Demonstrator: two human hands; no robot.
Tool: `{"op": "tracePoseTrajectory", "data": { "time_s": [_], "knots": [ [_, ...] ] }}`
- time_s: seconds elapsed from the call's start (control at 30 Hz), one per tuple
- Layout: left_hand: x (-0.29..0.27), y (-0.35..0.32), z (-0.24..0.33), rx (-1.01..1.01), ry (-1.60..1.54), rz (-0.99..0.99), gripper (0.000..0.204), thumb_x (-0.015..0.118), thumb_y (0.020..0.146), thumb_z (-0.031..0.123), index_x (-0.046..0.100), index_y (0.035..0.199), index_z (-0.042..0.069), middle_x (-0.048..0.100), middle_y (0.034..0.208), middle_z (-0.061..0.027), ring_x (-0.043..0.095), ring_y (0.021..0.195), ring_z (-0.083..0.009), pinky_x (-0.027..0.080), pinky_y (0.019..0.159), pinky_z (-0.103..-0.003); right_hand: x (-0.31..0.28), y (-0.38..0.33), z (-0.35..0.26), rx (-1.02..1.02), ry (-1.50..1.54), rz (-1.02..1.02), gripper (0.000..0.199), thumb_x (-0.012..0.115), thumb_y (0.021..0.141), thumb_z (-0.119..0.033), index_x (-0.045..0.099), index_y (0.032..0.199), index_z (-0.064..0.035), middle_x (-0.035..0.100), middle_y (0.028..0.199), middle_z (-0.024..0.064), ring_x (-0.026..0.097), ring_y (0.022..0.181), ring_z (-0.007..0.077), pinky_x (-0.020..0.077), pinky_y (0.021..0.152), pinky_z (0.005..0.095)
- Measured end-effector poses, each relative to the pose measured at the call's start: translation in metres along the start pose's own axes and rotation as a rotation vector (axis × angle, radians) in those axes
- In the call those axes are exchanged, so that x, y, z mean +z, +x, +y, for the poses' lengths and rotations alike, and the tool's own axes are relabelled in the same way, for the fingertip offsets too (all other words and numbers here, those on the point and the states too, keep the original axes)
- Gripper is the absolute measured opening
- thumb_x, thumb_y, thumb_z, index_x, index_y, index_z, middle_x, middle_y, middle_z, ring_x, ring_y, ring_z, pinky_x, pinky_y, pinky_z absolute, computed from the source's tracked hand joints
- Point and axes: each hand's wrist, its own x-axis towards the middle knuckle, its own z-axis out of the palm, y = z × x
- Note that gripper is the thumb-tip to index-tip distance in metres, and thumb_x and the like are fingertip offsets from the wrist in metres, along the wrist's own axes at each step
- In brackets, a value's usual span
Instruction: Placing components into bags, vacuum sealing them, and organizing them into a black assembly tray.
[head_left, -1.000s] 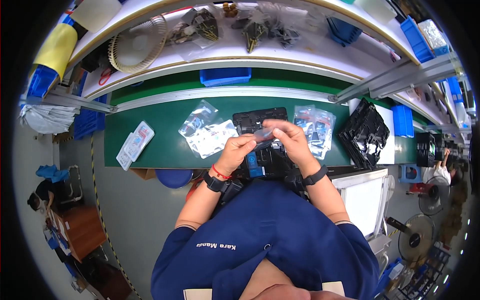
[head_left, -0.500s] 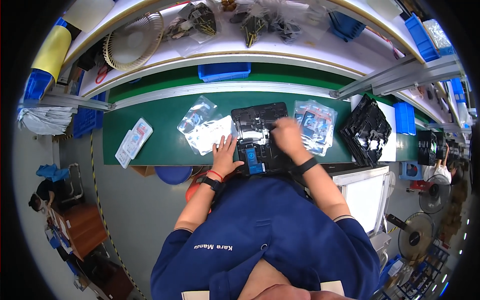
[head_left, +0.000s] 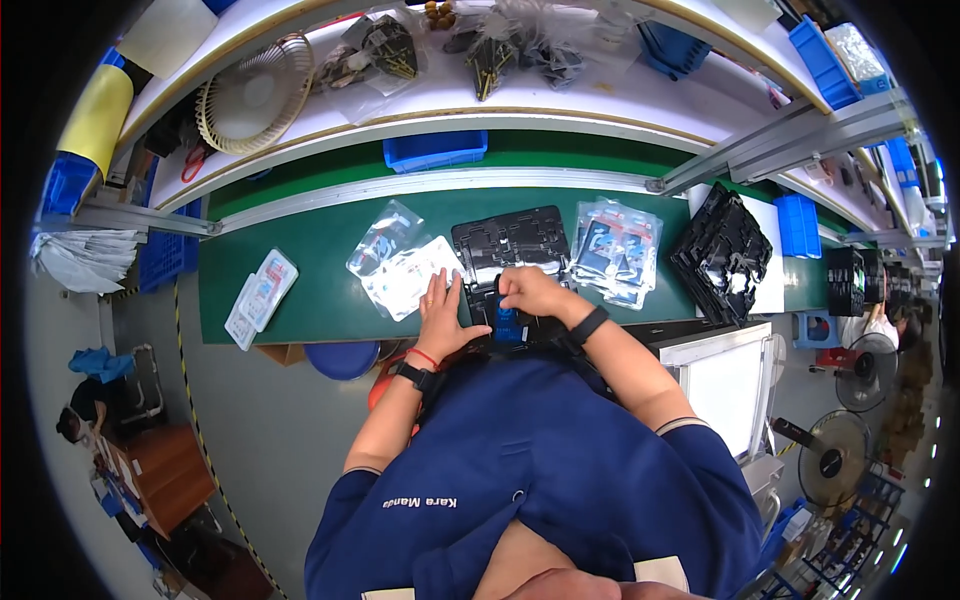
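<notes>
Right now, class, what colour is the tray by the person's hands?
The tray is black, seen best in the head view.

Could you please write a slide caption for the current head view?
Left hand at the edge of a black tray, right hand at a blue piece, clear bags on either side.

white lettering (head_left: 420, 503): navy shirt (head_left: 560, 480), inverted | print, too small to read: blue piece (head_left: 507, 328), white packs (head_left: 268, 285)
</notes>
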Motion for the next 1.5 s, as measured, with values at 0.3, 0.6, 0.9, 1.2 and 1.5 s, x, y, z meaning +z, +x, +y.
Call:
{"op": "tracePoseTrajectory", "data": {
  "time_s": [0.3,0.6,0.9,1.2,1.5],
  "knots": [
    [-0.067,0.006,0.068,-0.136,-1.371,-0.089,0.016,0.056,0.087,0.010,0.061,0.098,0.001,0.063,0.088,-0.0035,0.060,0.075,-0.0094,0.052,0.060,-0.024,-0.039,-0.046,-0.106,-0.286,0.274,0.599,0.024,0.064,0.076,-0.002,0.059,0.099,-0.0016,0.063,0.085,0.0058,0.059,0.083,0.0135,0.0461,0.074,0.0256],
    [-0.089,-0.002,0.089,-0.037,-1.399,0.122,0.019,0.053,0.088,0.010,0.059,0.101,-0.003,0.063,0.092,-0.0081,0.061,0.079,-0.0124,0.053,0.065,-0.026,-0.024,-0.069,-0.103,-0.390,-0.179,0.768,0.009,0.071,0.069,-0.011,0.067,0.076,-0.0066,0.062,0.073,0.0049,0.056,0.075,0.0202,0.0399,0.071,0.0315],
    [-0.092,-0.005,0.097,0.018,-1.372,0.293,0.017,0.051,0.089,0.010,0.059,0.097,-0.004,0.063,0.091,-0.0090,0.062,0.078,-0.0143,0.053,0.068,-0.028,-0.016,-0.069,-0.100,-0.307,-0.079,0.753,0.008,0.072,0.069,-0.011,0.067,0.073,-0.0069,0.061,0.070,0.0051,0.056,0.070,0.0206,0.0402,0.069,0.0318],
    [-0.085,-0.008,0.099,0.033,-1.361,0.338,0.017,0.051,0.089,0.008,0.059,0.097,-0.005,0.063,0.091,-0.0101,0.061,0.081,-0.0159,0.054,0.071,-0.030,-0.011,-0.061,-0.107,-0.411,-0.222,0.779,0.009,0.065,0.066,-0.005,0.056,0.066,-0.0064,0.055,0.062,0.0033,0.052,0.067,0.0230,0.0363,0.069,0.0346],
    [-0.088,-0.008,0.100,0.053,-1.337,0.498,0.017,0.051,0.089,0.008,0.059,0.097,-0.005,0.062,0.094,-0.0109,0.061,0.083,-0.0158,0.054,0.073,-0.031,-0.009,-0.060,-0.105,-0.343,-0.102,0.852,0.007,0.068,0.070,-0.007,0.064,0.075,-0.0043,0.060,0.071,0.0065,0.055,0.072,0.0216,0.0413,0.067,0.0321]
  ]
}}
